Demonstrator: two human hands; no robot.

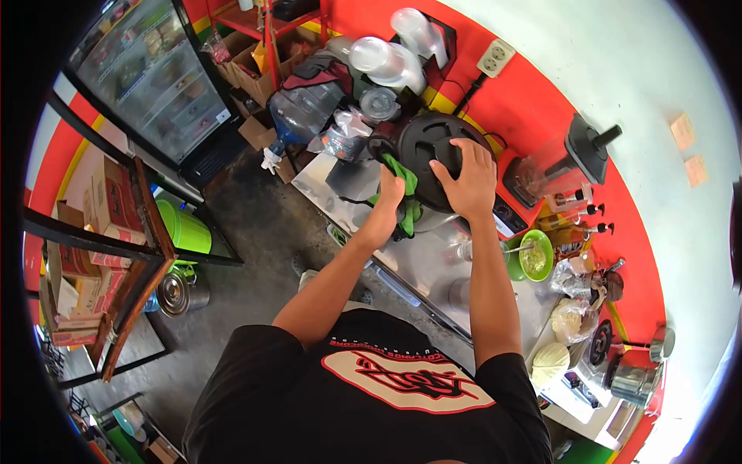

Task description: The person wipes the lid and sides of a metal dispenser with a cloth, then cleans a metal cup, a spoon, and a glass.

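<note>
My right hand (469,179) rests on top of a large round black lid (421,147), its thumb and fingers around the raised grip in the middle. The lid lies over a wide round container at the back of the steel counter (421,263). At the left side of the lid, my left hand (384,207) holds a bright green and black cloth (406,189), which hangs down beside the container. Part of the cloth is hidden behind the fingers.
Right of the lid stand a red-based blender (522,185), pump bottles (576,213) and a green bowl (537,255) with food and a spoon. Stacked plastic cups (386,62) and a water jug (305,108) stand behind left. A shelf with cardboard boxes (116,201) is at far left.
</note>
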